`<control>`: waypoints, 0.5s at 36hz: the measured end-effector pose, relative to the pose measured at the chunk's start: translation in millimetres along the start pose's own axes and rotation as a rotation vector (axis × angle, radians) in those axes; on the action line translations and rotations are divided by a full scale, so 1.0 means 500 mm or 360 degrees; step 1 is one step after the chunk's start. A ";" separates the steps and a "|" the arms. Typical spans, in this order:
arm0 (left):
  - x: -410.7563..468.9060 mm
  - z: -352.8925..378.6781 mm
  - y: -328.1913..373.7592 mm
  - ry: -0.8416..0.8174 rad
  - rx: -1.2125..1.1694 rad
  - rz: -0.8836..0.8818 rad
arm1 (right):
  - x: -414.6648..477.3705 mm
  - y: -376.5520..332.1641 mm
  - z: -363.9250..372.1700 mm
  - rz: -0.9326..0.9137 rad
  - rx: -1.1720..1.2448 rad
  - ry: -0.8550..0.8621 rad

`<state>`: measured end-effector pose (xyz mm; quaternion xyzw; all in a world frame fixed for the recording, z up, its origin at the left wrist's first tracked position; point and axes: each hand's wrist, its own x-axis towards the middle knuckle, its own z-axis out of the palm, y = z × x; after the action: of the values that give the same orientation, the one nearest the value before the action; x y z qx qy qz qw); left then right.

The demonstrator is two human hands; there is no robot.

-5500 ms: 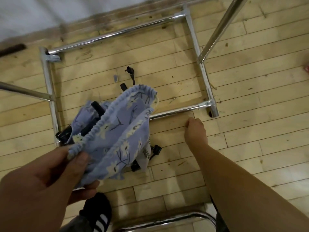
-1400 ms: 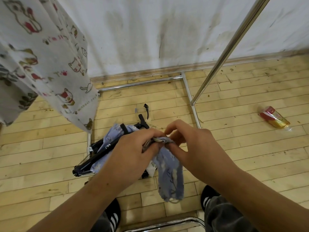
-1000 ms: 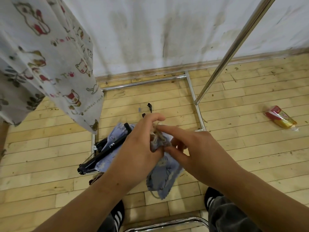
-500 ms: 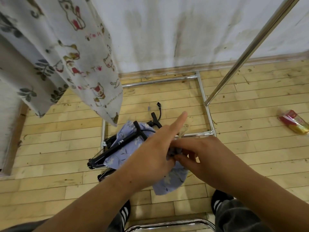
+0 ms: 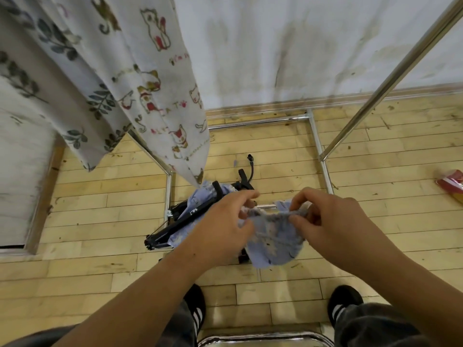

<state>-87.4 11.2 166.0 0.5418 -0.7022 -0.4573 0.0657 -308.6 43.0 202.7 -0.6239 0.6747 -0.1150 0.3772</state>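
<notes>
We are holding one small pale-blue flower-print cloth (image 5: 273, 236) with a gathered edge over the wooden plank floor (image 5: 100, 196), between two hands; our left hand (image 5: 220, 229) and right hand (image 5: 333, 221) are each pinching that edge, the grip tight between thumb and curled fingers; below, one other blue flowered cloth (image 5: 204, 196) is lying around one folded black tripod (image 5: 175, 225); two white sheets are hanging left, one cat-print sheet (image 5: 160, 83), one leaf-print sheet (image 5: 37, 78); one red-and-yellow packet (image 5: 451, 182) is lying far right.

Even, soft indoor light; floor (image 5: 375, 196) bright, shadows faint. Glare streaks on chrome rail (image 5: 390, 81). Strong wide-angle bending at edges. Slight motion blur on hanging cloth (image 5: 130, 78).
</notes>
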 end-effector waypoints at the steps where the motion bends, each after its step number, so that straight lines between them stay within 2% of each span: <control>1: 0.000 -0.001 -0.015 0.0014 0.0036 -0.0062 | 0.002 0.001 0.002 0.0031 0.0024 -0.0005; 4: -0.001 -0.004 -0.065 -0.0044 0.0120 -0.0293 | 0.006 0.002 0.007 0.0117 0.0077 -0.0009; 10: -0.001 -0.018 -0.157 -0.0187 0.0019 -0.0703 | 0.017 0.005 0.011 0.0175 0.0194 0.0003; 18: 0.000 -0.017 -0.303 -0.0197 0.0089 -0.0993 | 0.026 0.001 0.022 0.0169 0.0172 0.0021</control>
<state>23.7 7.0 62.5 0.7036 -0.5171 -0.4681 -0.1356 -300.6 34.5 190.0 -0.5653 0.7021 -0.1351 0.4114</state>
